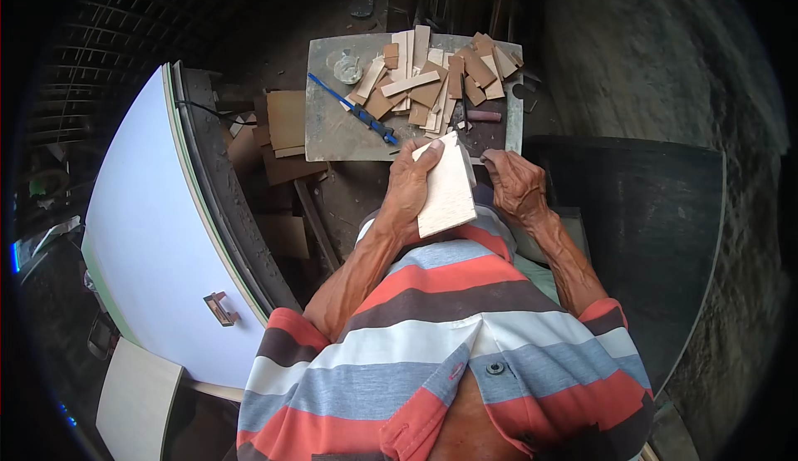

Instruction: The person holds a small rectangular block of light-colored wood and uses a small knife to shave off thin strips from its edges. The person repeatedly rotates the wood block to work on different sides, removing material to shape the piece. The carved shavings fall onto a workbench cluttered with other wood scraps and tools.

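My left hand [406, 185] grips a pale, flat wooden block [447, 193], thumb on its upper face and fingers behind it. The block is tilted in front of my striped shirt, at the near edge of a small worktable [328, 138]. Just right of the block, my right hand [519, 185] is closed with its fingertips pinched together. What sits between those fingertips, if anything, I cannot make out. Beyond my hands lies a heap of thin wood offcuts [424, 87], pale and brown. A long, thin blue tool [353, 110] with dark fittings rests left of the heap.
A reddish-brown handle [484, 116] lies on the table's right side. At the left leans a large white panel [158, 212] with a small metal pull [221, 309]. Brown boards [287, 120] are stacked on the floor beside the table. A dark panel [640, 228] stands at the right.
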Demonstrator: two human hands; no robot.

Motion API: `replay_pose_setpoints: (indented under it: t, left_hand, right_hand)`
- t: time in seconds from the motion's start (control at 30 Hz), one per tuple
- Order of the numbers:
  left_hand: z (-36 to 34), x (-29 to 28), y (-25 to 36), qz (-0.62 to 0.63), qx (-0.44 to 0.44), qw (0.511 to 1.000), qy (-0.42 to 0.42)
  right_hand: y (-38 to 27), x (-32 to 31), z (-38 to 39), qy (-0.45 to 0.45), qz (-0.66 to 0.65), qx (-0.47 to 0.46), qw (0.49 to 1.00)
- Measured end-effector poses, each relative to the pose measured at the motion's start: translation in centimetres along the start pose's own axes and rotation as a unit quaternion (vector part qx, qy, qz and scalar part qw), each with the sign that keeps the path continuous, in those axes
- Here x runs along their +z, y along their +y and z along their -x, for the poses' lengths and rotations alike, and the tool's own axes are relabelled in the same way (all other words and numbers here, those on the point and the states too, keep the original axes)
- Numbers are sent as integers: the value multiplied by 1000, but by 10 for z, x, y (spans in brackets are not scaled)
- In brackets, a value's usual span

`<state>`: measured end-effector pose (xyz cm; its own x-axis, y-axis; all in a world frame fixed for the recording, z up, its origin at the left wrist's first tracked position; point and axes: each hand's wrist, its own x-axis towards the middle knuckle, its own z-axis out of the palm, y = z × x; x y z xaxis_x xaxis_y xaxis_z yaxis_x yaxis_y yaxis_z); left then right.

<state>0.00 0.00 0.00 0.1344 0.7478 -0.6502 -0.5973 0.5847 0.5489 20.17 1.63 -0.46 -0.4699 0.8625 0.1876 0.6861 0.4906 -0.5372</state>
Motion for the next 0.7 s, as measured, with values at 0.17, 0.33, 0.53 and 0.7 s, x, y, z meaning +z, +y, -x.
replay_pose_setpoints:
  t: [0.17,0.33,0.53,0.7]
  left_hand:
    - [3,0,1,-58,41,996,45]
    - [3,-1,3,-91,41,993,59]
    - [3,-6,4,-110,52,989,79]
    - [3,-10,3,-118,51,988,82]
  right_hand:
    - [-35,-20,-7,5,-166,223,961]
    - [-45,0,-6,37,-86,143,985]
    - [-47,14,-3,101,-113,118,981]
    - [-56,12,1,84,-236,224,942]
